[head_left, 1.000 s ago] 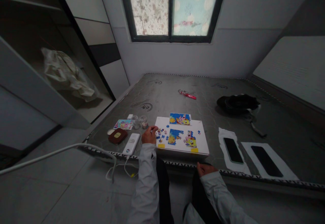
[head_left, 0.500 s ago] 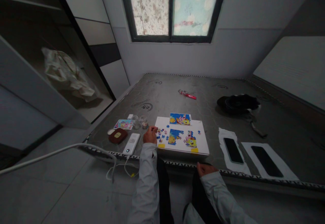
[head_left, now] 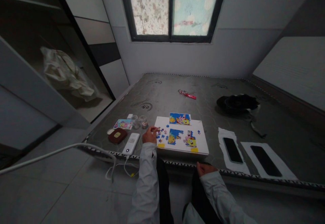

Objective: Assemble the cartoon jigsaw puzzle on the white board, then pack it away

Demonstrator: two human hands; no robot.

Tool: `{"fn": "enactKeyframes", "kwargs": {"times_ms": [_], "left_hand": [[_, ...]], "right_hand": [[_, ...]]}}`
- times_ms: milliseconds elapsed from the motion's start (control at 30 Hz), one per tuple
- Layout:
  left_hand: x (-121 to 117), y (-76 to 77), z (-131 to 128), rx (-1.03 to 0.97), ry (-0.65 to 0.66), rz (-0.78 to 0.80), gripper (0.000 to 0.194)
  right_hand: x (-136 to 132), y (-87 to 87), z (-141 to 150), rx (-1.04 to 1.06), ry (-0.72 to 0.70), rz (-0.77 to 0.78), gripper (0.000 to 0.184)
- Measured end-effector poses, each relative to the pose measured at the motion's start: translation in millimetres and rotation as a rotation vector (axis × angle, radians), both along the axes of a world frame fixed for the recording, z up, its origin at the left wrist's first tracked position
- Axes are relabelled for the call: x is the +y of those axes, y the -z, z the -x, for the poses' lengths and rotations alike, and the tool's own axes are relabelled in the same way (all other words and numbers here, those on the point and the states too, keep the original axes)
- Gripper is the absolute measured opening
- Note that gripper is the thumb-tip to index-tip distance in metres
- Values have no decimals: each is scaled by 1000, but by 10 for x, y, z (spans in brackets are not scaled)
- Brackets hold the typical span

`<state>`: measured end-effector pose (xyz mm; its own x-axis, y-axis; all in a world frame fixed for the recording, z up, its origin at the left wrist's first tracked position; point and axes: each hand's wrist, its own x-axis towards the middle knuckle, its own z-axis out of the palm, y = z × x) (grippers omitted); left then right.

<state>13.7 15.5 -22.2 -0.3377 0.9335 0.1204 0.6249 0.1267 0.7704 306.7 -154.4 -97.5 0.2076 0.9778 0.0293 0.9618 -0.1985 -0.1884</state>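
Observation:
My left hand [head_left: 150, 135] is at the left edge of a white box [head_left: 204, 141], its fingers pinched together beside loose jigsaw pieces [head_left: 162, 136]. Whether a piece is between the fingertips is too small to make out. On the box lid lie two joined puzzle sections: a blue and yellow one [head_left: 174, 136] and, right of it with a gap, a cartoon-figure one [head_left: 190, 140]. A picture card [head_left: 179, 118] lies at the box's back edge. My right hand [head_left: 207, 169] rests closed on my knee, with nothing visible in it.
Left of the box are clear jars [head_left: 144, 121], a brown pouch [head_left: 117, 135], a cartoon card [head_left: 123, 124] and a white power bank [head_left: 131, 144] with a cable. Two phones [head_left: 232, 150] on white sheets and a black cap-like item [head_left: 237, 104] lie right. A red packet [head_left: 188, 94] lies behind.
My left hand has shifted very slightly at the box's left edge, its fingers still pinched. My right hand and the puzzle sections look unchanged.

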Motion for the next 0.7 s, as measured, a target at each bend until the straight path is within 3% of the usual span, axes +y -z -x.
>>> {"fn": "enactKeyframes", "kwargs": {"times_ms": [333,700], "left_hand": [[-34,-32,-2,-35,-13,38,16],[-36,-8,-19,-35,-12,-38,18]], "right_hand": [[-5,-12,-4,33,0,-4,56],[-9,-35,16,20,0,-13,55]]}}
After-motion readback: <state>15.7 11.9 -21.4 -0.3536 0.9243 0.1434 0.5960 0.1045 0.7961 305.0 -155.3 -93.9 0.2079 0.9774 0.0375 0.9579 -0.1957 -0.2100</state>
